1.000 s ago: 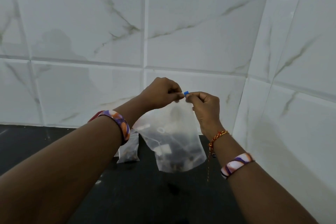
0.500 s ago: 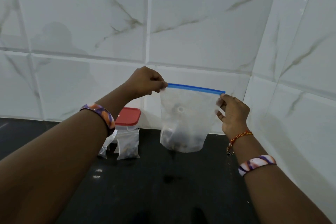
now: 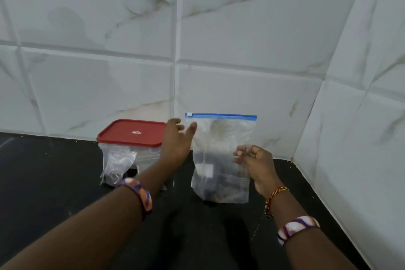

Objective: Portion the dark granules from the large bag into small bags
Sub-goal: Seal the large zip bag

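The large clear zip bag (image 3: 219,153) with a blue strip along its top stands upright, its bottom on the black counter (image 3: 65,182). Dark granules (image 3: 221,193) lie in its bottom. The white slider sits at the strip's left end. My right hand (image 3: 256,164) pinches the bag's right edge at mid height, fingers curled. My left hand (image 3: 177,140) is beside the bag's upper left edge with fingers spread and straight, the thumb at the bag's edge. A small clear bag (image 3: 116,164) with some dark granules leans against a container on the left.
A clear plastic container with a red lid (image 3: 131,132) stands against the tiled back wall (image 3: 219,50). A second tiled wall (image 3: 361,138) closes the corner on the right. Small white specks dot the counter.
The bag has come down from mid-air to the counter. My left hand has let go of the top left corner and opened. My right hand has slid from the top corner to the bag's side.
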### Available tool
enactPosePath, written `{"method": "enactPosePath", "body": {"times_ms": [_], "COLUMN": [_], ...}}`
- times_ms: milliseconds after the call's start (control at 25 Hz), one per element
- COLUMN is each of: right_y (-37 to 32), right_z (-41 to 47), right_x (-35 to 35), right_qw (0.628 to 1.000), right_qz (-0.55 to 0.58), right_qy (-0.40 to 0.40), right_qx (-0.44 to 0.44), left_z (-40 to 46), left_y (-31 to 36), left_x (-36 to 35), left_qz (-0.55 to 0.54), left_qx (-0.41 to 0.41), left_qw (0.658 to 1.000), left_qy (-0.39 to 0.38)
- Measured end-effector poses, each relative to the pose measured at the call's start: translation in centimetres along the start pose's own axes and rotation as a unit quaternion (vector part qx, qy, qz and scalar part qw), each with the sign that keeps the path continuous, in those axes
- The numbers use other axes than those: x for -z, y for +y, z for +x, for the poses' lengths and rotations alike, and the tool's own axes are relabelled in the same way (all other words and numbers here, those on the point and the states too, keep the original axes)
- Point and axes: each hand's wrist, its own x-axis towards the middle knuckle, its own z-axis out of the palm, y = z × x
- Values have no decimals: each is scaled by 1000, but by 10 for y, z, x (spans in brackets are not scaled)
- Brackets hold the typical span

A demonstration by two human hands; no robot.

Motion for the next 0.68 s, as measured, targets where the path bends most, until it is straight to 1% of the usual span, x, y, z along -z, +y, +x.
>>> {"method": "enactPosePath", "body": {"times_ms": [80, 160, 280, 360, 440, 560, 680], "right_y": [4, 8, 18, 28, 39, 45, 47], "right_z": [13, 31, 55, 61, 59, 51, 40], "right_x": [-4, -8, -11, -12, -11, -6, -5], "right_qw": [1000, 1000, 999, 996, 994, 991, 989], "right_qz": [-7, -8, 8, -1, -3, 4, -36], "right_qy": [-2, 1, 44, 82, 108, 132, 140], "right_qx": [4, 5, 16, 27, 26, 11, 19], "left_z": [-15, -28, -36, -36, -35, -38, -45], "left_y": [-29, -51, -72, -79, -82, -80, -76], "left_x": [-18, -36, -58, -68, -73, -73, -63], "left_qz": [82, 156, 235, 302, 321, 320, 320], "left_qx": [-16, -52, -127, -147, -149, -152, -143], "left_qw": [996, 986, 961, 934, 923, 922, 922], "left_qy": [19, 2, -64, -118, -153, -160, -164]}}
